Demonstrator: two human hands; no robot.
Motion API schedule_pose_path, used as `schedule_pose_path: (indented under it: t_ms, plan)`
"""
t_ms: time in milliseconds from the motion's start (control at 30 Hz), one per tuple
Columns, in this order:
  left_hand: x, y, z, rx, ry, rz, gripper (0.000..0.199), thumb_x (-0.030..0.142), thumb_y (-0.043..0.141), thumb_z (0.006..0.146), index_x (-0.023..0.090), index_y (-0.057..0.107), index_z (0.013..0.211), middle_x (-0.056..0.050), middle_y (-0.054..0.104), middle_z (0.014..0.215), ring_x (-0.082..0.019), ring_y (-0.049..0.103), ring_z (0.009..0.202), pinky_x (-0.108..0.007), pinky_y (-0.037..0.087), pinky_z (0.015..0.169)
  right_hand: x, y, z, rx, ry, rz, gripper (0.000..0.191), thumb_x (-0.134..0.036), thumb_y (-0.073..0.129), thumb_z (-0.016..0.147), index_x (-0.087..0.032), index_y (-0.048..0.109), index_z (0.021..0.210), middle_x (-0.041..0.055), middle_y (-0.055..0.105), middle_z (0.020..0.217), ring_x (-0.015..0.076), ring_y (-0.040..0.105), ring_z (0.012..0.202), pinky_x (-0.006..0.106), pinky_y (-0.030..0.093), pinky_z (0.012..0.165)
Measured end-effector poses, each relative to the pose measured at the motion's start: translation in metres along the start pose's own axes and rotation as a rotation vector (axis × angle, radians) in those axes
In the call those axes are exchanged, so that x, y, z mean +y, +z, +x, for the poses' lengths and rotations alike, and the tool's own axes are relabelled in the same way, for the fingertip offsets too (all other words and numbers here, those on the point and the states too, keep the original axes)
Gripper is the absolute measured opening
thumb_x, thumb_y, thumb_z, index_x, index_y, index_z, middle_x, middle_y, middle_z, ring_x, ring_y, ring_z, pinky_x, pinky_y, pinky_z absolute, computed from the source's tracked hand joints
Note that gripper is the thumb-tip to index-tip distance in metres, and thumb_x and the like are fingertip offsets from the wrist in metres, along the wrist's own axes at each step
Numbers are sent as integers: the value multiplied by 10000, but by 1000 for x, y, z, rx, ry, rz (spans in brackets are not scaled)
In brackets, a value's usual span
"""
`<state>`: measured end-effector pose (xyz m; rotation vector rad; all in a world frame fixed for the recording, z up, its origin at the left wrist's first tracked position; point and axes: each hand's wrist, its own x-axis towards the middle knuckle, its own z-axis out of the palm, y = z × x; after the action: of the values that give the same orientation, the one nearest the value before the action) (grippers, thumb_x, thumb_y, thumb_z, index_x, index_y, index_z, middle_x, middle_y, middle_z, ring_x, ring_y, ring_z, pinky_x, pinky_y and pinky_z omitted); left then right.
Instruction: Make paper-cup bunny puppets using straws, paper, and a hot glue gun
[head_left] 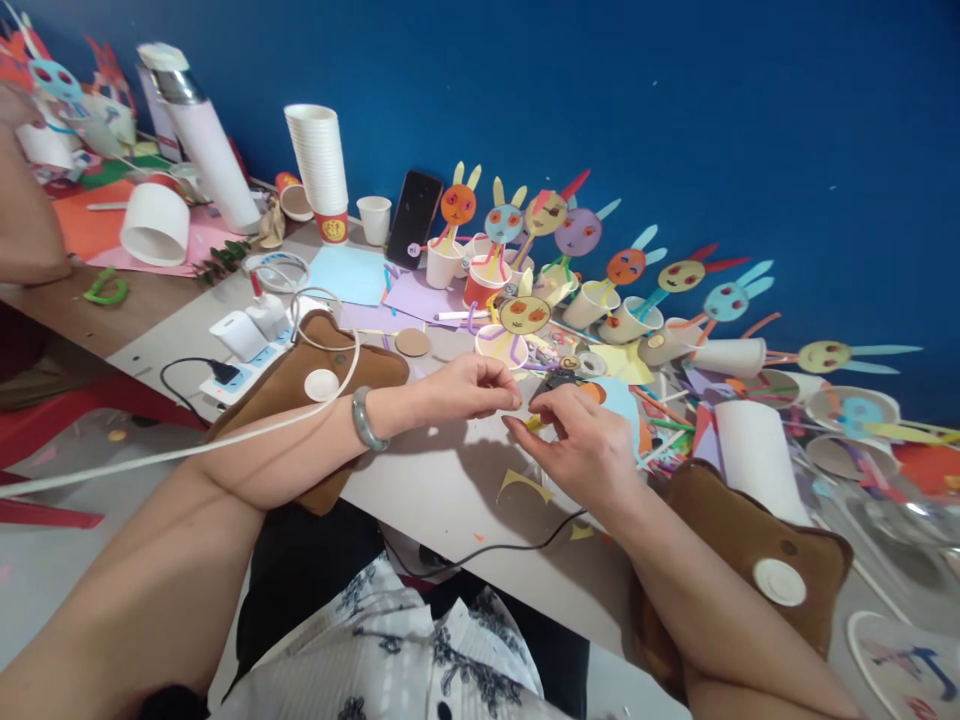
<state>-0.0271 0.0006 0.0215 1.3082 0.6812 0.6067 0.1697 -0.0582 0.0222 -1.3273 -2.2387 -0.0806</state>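
Observation:
My left hand (pixel 476 388) is over the table, with thumb and fingertips pinched together; anything between them is too small to name. My right hand (pixel 589 435) faces it closely, its fingers curled and its thumb stretched toward the left fingertips. A bit of yellow shows between that thumb and forefinger, and I cannot tell whether it is held. Just beyond the hands, a paper cup (pixel 501 345) carries a yellow rabbit face (pixel 525 315) with purple pipe-cleaner limbs. Yellow paper scraps (pixel 525 488) lie below my right hand.
Several rabbit-faced cups, including an orange one (pixel 626 266), line the blue wall. Behind stand a cup stack (pixel 319 160), a phone (pixel 415 215) and a thermos (pixel 214 150). A power strip (pixel 251 365) with cables and brown cushions (pixel 750 560) flank me. Another person's arm (pixel 26 200) is far left.

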Motion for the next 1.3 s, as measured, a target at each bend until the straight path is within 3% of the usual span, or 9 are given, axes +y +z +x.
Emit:
schedule_pose_path:
  t_ms: [267,733,1067,1300]
  plan:
    - [-2,-1,0,-2,17,-10,132,223,698,797,145,604,748,64,516,529,-37,403,447,-185,278,449,0,1,0,29,-39,30,230,-430,674,927,-225,618,839,27,655,717,136,547,564,276,381,558]
    - [-3,-1,1,-35,17,-59,208,271,771,769,141,613,737,50,533,520,-41,418,440,-185,267,433,-3,5,0,125,-122,-22,116,-291,626,961,-224,669,876,32,673,703,148,605,594,285,437,563]
    - [-2,-3,1,-45,55,-19,234,307,772,781,143,610,742,73,496,505,-41,421,456,-189,299,472,-8,0,0,59,-6,151,107,-277,600,944,-232,663,871,12,639,669,143,558,570,297,432,573]
    - [0,-3,1,-29,69,32,180,255,730,773,144,602,712,76,494,510,-36,422,460,-184,323,476,-11,-3,2,-65,239,487,173,-357,636,926,-222,630,817,37,686,709,161,607,591,292,466,532]
